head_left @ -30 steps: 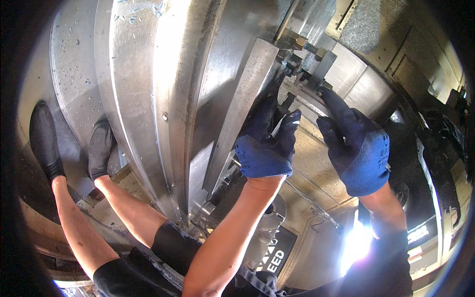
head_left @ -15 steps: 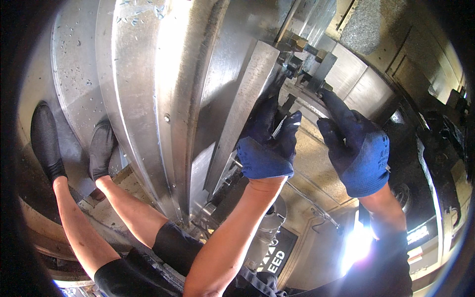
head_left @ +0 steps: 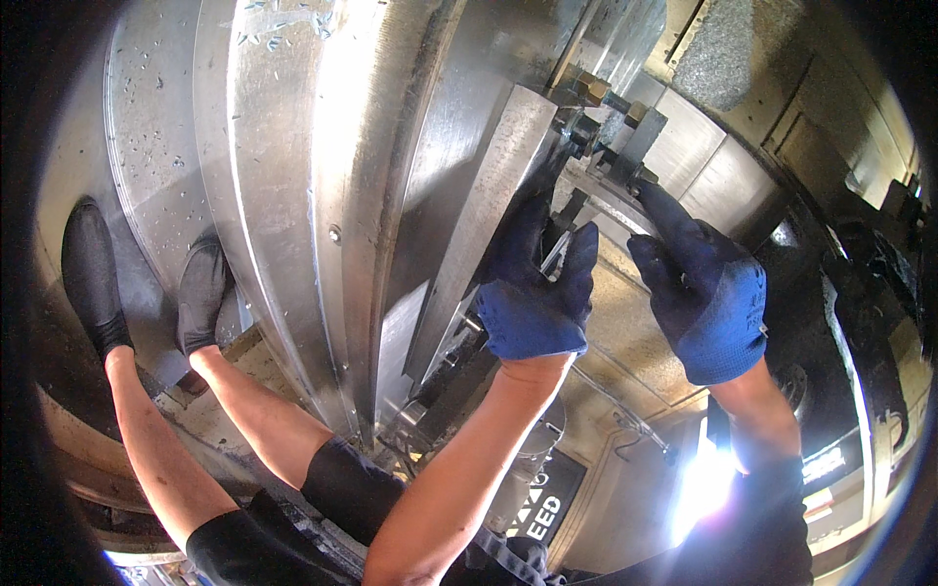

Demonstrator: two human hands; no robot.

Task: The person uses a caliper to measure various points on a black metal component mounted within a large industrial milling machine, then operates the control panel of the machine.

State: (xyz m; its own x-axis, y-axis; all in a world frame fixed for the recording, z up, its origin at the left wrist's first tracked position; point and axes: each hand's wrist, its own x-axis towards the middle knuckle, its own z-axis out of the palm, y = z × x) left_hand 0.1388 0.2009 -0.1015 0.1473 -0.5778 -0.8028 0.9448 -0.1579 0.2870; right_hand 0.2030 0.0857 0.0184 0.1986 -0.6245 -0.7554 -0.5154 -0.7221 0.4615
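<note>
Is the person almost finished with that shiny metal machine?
Hard to say. Done: metal shavings already lie scattered on the steel cover. In hand: both blue-gloved hands are up at the clamp block; the left hand grips a thin metal tool, the right hand reaches a finger to the block. Left: both hands are on the block, so that work isn't finished.

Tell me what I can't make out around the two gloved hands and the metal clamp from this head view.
- Left hand: its fingertips hide whatever it grips; only a thin bright metal piece shows, kind unclear.
- Right hand: the forefinger reaches to the metal clamp; contact is too small to tell.
- Clamp details: small and bent by the fisheye rim.
- Lower right: glare washes out what is behind the right forearm.
- Outer rim: dark, nothing readable.
</note>
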